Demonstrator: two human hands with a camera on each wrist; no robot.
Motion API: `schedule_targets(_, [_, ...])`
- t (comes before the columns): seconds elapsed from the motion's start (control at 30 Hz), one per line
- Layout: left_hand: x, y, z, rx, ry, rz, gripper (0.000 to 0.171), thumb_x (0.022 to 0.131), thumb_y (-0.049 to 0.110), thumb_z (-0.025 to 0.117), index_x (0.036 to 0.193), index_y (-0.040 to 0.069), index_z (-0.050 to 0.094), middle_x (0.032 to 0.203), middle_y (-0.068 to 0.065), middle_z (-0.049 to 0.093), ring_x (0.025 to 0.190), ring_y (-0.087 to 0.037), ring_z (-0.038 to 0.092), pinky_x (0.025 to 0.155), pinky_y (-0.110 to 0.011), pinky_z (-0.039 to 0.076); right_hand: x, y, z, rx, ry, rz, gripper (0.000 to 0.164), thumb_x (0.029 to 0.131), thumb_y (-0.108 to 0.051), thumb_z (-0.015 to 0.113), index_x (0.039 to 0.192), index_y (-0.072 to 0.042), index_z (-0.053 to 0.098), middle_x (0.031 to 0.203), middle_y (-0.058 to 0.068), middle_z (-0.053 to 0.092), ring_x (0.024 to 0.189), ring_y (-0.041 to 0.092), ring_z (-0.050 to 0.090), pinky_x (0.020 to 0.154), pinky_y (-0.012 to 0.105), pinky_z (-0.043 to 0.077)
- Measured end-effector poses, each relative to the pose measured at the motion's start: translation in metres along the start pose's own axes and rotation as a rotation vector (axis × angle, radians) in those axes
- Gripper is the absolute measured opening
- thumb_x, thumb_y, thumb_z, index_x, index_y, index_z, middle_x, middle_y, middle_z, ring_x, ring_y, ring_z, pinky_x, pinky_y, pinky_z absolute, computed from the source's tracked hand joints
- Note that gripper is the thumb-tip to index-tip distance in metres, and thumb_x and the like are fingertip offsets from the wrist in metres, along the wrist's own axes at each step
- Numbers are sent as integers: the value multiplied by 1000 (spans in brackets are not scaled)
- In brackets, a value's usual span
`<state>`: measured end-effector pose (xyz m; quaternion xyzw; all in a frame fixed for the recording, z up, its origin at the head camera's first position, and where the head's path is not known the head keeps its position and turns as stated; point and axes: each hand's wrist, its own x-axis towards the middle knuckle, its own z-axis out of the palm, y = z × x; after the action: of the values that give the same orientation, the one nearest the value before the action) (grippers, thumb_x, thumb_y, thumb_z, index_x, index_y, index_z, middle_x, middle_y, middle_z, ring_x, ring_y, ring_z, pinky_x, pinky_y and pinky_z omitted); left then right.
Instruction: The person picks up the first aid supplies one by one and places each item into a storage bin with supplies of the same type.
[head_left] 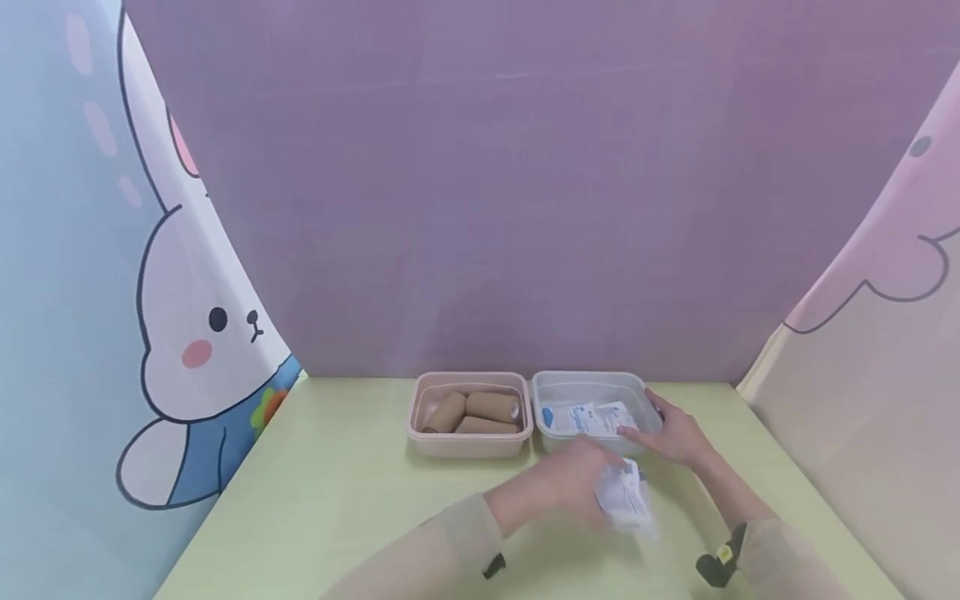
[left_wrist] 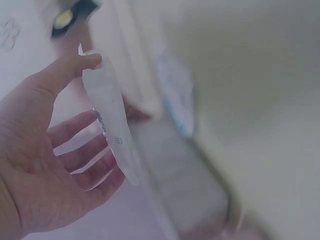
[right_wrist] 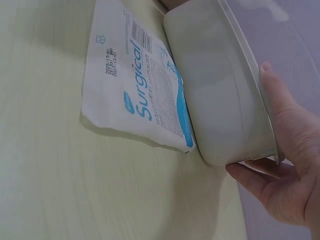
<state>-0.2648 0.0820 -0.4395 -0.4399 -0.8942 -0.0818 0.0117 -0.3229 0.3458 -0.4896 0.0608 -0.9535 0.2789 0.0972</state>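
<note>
My left hand [head_left: 577, 483] is in front of the whitish plastic container [head_left: 555, 381]. In the left wrist view it holds a thin white packet [left_wrist: 107, 100] on edge between thumb and fingers. My right hand [head_left: 678, 437] grips the container's right end, its thumb at the rim. Packets with blue print [head_left: 588, 418] lie inside the container. In the right wrist view, a flat white packet printed "Surgical" [right_wrist: 135, 85] lies on the table against the container's side. White packaging [head_left: 626, 496] shows beside my left hand, partly blurred; I cannot tell which packet it is.
Left of the whitish container stands a pink container [head_left: 468, 448] holding brown rolls [head_left: 491, 406], side by side with it. The pale yellow-green table [head_left: 322, 475] ends at a purple backdrop [head_left: 487, 208]. Cartoon-printed cloths hang on both sides.
</note>
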Motion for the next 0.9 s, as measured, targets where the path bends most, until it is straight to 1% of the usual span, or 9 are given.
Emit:
schedule_targets(0.07, [0, -12, -17, -37, 21, -41, 81, 74, 48, 96, 146, 30, 65, 136, 10, 72, 125, -14, 64, 103, -28, 55, 0, 0, -1, 6, -2, 3, 111, 88, -55, 83, 158, 15, 33, 139, 45, 58, 118, 52, 68, 90, 56, 60])
schedule_targets(0.17, [1, -34, -37, -75, 73, -115, 79, 76, 45, 94, 147, 26, 64, 139, 5, 71, 127, -16, 63, 107, -33, 55, 0, 0, -1, 6, -9, 13, 112, 88, -57, 82, 159, 14, 33, 143, 44, 56, 124, 54, 65, 96, 59, 59])
schedule_targets(0.23, [3, -49, -46, -114, 98, -167, 80, 78, 42, 94, 149, 24, 62, 141, 2, 70, 126, -17, 63, 108, -34, 55, 1, 1, 0, 6, -13, 21, 113, 88, -59, 82, 159, 13, 32, 145, 44, 54, 127, 55, 63, 99, 61, 57])
schedule_targets(0.33, [5, -69, -61, -134, 128, -211, 82, 80, 38, 94, 152, 19, 60, 148, -3, 66, 134, -24, 60, 115, -39, 51, 2, 2, 0, 3, -19, 27, 114, 87, -60, 81, 160, 13, 32, 148, 43, 52, 132, 57, 58, 104, 64, 54])
schedule_targets(0.47, [9, -89, -75, -121, 159, -262, 83, 82, 35, 93, 154, 15, 57, 155, -7, 62, 145, -31, 56, 127, -46, 40, 4, 3, 2, 8, -27, 27, 115, 87, -61, 81, 161, 12, 31, 148, 43, 52, 133, 58, 57, 105, 65, 53])
schedule_targets(0.57, [17, -99, -75, -123, 168, -298, 83, 83, 36, 92, 155, 17, 56, 157, -6, 60, 146, -30, 55, 127, -48, 39, 4, 4, 3, 8, -29, 26, 115, 87, -61, 81, 161, 12, 31, 148, 43, 52, 133, 57, 58, 104, 64, 54])
schedule_targets(0.63, [25, -102, -76, -125, 163, -308, 82, 83, 37, 92, 155, 19, 56, 156, -5, 60, 144, -30, 56, 123, -47, 44, 4, 4, 3, 5, -25, 28, 115, 87, -61, 81, 161, 11, 32, 149, 42, 52, 133, 56, 58, 105, 64, 54])
schedule_targets(0.8, [48, -102, -76, -93, 155, -323, 81, 85, 40, 90, 156, 22, 55, 157, -3, 60, 144, -28, 56, 121, -46, 46, 2, 1, 1, 1, -21, 30, 114, 87, -59, 82, 161, 12, 32, 149, 43, 51, 133, 57, 58, 104, 65, 54])
schedule_targets(0.9, [61, -100, -70, -54, 147, -315, 81, 87, 44, 88, 158, 24, 53, 159, -2, 58, 148, -27, 52, 124, -45, 44, 1, -2, 1, 1, -28, 36, 113, 88, -59, 81, 161, 11, 31, 148, 43, 51, 133, 57, 58, 104, 64, 54])
